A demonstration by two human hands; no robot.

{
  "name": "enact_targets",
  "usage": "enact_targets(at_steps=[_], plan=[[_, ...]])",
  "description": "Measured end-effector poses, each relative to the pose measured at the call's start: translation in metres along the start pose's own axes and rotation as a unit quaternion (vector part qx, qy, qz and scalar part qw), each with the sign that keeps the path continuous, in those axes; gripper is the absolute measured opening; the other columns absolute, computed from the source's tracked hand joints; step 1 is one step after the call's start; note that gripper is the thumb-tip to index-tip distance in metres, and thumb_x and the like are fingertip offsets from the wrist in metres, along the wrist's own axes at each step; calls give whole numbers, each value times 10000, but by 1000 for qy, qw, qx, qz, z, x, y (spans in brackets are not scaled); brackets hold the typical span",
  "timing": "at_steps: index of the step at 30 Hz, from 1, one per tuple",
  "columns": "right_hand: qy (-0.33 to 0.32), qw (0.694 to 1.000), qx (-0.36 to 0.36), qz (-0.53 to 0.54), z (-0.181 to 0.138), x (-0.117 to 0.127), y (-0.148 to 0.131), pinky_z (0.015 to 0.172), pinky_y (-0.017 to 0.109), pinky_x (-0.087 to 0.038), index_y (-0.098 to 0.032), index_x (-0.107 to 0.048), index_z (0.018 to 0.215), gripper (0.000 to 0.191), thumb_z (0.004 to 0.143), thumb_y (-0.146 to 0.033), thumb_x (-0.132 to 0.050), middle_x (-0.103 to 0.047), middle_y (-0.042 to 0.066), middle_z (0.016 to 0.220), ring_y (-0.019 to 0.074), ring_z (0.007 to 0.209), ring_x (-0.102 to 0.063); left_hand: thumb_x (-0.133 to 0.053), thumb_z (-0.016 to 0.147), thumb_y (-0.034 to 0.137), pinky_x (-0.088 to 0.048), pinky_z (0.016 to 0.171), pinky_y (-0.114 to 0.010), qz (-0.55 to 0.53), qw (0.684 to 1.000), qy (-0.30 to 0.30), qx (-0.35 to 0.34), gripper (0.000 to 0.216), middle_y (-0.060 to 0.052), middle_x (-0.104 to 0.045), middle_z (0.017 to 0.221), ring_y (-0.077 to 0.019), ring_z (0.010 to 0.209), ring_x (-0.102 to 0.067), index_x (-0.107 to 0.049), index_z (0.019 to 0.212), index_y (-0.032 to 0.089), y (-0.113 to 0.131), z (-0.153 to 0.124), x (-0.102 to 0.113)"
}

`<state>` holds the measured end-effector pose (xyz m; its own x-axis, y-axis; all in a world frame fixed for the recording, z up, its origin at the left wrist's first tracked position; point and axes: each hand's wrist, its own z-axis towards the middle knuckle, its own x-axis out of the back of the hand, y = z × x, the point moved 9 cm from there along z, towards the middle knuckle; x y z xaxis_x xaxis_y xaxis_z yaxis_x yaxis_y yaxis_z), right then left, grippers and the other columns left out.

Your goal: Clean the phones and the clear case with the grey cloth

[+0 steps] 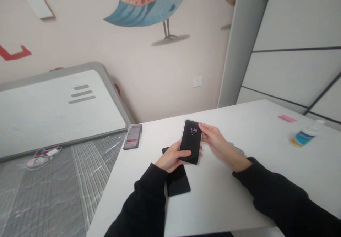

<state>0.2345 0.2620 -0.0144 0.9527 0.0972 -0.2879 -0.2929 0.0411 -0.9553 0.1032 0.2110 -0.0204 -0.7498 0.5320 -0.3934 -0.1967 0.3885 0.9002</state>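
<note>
A smartphone (pixel 190 139) with a dark screen showing 11:36 is held up above the white table, tilted toward me. My left hand (pixel 174 157) wraps its lower left side, the thumb lying across the screen and fingertips showing past the right edge. At the upper right corner, my right hand (pixel 213 137) grips the phone's edge between thumb and fingers. Below the left hand a flat black rectangular object (pixel 178 182) lies on the table, partly covered by that hand and wrist. A greyish object (pixel 236 148) shows partly behind my right wrist.
The white table (pixel 213 201) carries a blurred-out rectangular object (pixel 133 137) at its left edge. On the right are a bottle with a blue and yellow label (pixel 306 134) and a pink slip (pixel 287 118). A plastic-covered bed (pixel 53 191) with a cable (pixel 44 160) adjoins the left.
</note>
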Motion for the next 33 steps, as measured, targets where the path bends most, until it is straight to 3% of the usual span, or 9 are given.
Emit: enact_targets(at_steps=[5, 11, 16, 19, 22, 27, 33], plan=[[29, 999, 15, 1, 9, 11, 9, 736, 346, -543, -194, -728, 964, 534, 748, -680, -774, -762, 79, 908, 231, 818, -688, -904, 699, 275, -519, 984, -427, 74, 997, 0, 29, 666, -121, -680, 1316, -295, 1185, -663, -634, 1307, 247, -6, -5, 7], [-9, 1000, 1, -3, 11, 4, 14, 865, 377, -571, -231, -696, 1128, 579, 839, -730, -656, -758, 105, 1169, 252, 1012, -718, -902, 737, 398, -543, 950, -411, 46, 998, 38, -27, 674, -155, -705, 1278, -305, 1130, -712, -627, 1322, 207, 0, -3, 18], [-93, 992, -57, -62, 6, -15, 31, 772, 415, -597, -190, -740, 1011, 602, 821, -755, -660, -785, 111, 961, 251, 824, -735, -929, 699, 363, -570, 864, -351, 23, 989, 121, -77, 671, -164, -732, 1229, -281, 1007, -761, -641, 1268, 157, 9, -2, 33], [-118, 986, -60, -102, 4, -17, 35, 714, 350, -581, -183, -746, 897, 536, 744, -695, -778, -768, 78, 868, 220, 775, -713, -914, 719, 332, -576, 857, -327, 20, 985, 143, -94, 622, -138, -729, 1248, -257, 1009, -758, -637, 1254, 177, 11, -2, 39], [-136, 982, -56, -121, 2, -18, 34, 687, 307, -562, -182, -743, 933, 493, 725, -621, -828, -759, 63, 860, 198, 764, -714, -910, 719, 313, -583, 839, -322, 18, 981, 160, -107, 615, -125, -728, 1246, -241, 981, -757, -625, 1247, 183, 13, -3, 43], [-141, 982, -34, -124, -2, -22, 31, 795, 355, -577, -166, -734, 1111, 525, 778, -568, -792, -765, 90, 995, 207, 819, -741, -877, 743, 248, -583, 863, -339, 20, 975, 181, -124, 531, -109, -725, 1218, -228, 987, -740, -620, 1203, 177, 13, -4, 44], [-106, 981, 3, -161, -2, -16, 27, 723, 356, -544, -146, -750, 1053, 475, 756, -511, -820, -757, 71, 846, 216, 709, -709, -814, 805, 249, -567, 923, -340, 31, 973, 184, -139, 523, -104, -683, 1300, -220, 1082, -713, -548, 1254, 205, 13, -3, 39]])
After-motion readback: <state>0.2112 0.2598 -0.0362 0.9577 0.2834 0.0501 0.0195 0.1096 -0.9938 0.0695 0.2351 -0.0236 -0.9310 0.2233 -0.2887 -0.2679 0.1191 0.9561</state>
